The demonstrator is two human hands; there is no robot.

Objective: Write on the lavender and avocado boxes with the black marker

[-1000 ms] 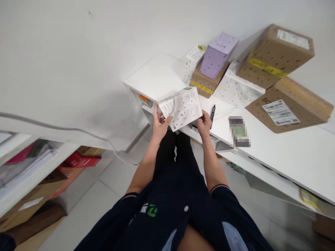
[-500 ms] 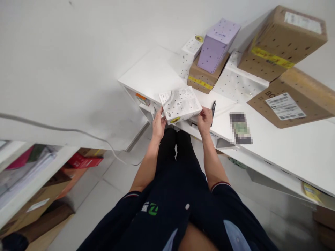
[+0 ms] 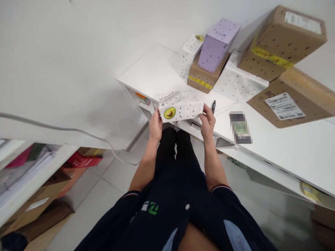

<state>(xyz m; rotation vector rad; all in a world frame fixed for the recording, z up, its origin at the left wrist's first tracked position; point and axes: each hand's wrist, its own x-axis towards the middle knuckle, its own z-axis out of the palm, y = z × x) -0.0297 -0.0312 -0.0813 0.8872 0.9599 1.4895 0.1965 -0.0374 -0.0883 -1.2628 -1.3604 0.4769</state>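
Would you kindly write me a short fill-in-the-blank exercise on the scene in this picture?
1. The left hand and right hand hold a white cardboard box whose printed fruit is an ____.
2. A purple cardboard box rests on a ____, yellow-taped cardboard box.
3. The slim black pen lies on the white tabletop, closer to the ____ hand.

Missing words: avocado; brown; right.

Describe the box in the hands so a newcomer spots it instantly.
A white desk runs along the wall. At its near edge, the left hand and right hand hold a white avocado-printed box. A similar box stands by the wall, but only this one is held.
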